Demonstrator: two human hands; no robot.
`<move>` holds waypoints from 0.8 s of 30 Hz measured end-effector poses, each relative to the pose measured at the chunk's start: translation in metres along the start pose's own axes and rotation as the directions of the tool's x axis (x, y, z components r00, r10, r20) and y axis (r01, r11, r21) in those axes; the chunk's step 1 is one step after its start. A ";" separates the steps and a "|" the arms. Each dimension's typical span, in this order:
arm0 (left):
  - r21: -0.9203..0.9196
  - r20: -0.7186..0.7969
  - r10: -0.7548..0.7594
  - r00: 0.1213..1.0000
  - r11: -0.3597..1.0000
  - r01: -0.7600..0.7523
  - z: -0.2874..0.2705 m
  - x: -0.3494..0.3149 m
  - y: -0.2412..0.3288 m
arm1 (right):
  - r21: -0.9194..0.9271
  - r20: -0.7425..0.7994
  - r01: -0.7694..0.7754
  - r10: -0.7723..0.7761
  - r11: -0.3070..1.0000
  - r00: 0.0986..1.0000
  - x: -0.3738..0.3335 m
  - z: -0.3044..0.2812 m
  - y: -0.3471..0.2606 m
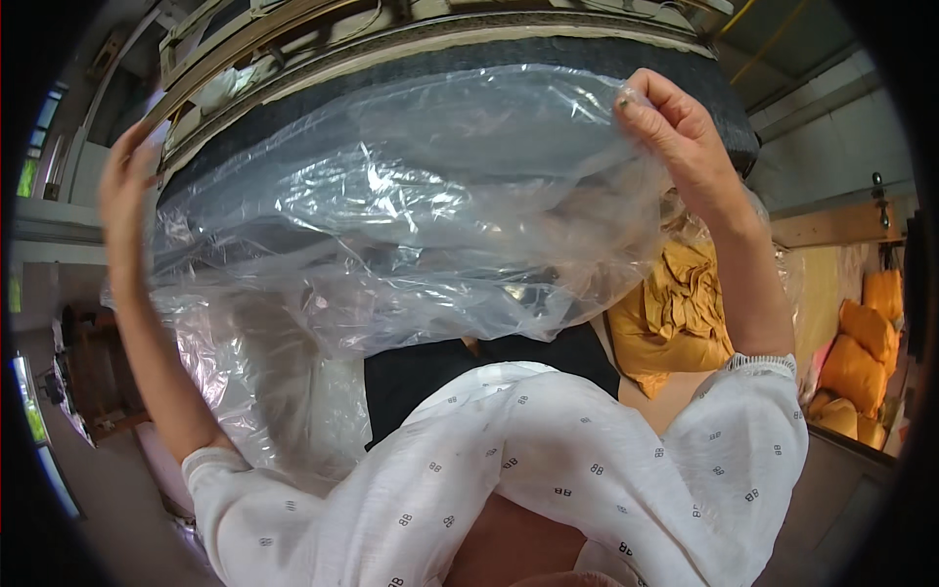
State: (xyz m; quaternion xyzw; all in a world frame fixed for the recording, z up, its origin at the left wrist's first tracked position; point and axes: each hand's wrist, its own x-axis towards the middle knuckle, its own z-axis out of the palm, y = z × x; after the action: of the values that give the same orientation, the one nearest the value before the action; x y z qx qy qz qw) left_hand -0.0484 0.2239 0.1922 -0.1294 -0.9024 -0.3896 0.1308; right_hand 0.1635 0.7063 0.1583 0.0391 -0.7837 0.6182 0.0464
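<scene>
A large clear plastic sheet or bag point(391, 196) spreads wide in front of me, shiny and wrinkled. At its far right corner my right hand point(675, 127) is closed, pinching the plastic between thumb and fingers. My left hand point(127, 186) is raised at the sheet's left edge. Its fingers are blurred, and I cannot make out whether they grip the film. Dark grey fabric point(675, 73) lies behind and under the plastic, partly showing through it. More crumpled clear plastic point(264, 382) hangs below on the left, near a black cloth point(572, 357) close to my body.
A long frame with rails point(440, 29) runs along the far side. Crumpled mustard-yellow fabric point(675, 313) lies below my right forearm. Orange bundles point(851, 362) are stacked farther right. A dark brown wooden object point(98, 367) stands at the left.
</scene>
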 end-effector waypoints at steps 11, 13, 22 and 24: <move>-0.507 0.206 0.427 0.881 0.816 -0.277 0.248 -0.094 0.179 | -0.833 -0.022 0.087 -0.189 0.546 0.982 -0.067 -0.091 0.050; -0.475 0.250 0.215 0.944 0.877 -0.074 0.251 -0.089 0.144 | -0.881 -0.149 -0.094 -0.084 0.464 0.985 -0.126 -0.131 0.115; 0.070 0.084 0.021 0.996 0.997 -0.027 0.074 -0.034 -0.104 | -0.916 -0.207 -0.372 0.972 -0.153 0.109 -0.441 -0.141 0.280; 0.205 -0.015 0.028 1.000 0.979 -0.024 0.045 -0.022 -0.136 | -0.867 -0.249 -0.434 0.967 -0.246 -0.052 -0.497 -0.186 0.284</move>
State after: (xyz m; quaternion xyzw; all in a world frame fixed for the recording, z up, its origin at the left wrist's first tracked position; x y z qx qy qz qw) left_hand -0.0794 0.1641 0.0632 -0.1237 -0.9347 -0.2942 0.1563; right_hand 0.6275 0.9550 -0.1335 -0.3260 -0.7271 0.0058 -0.6041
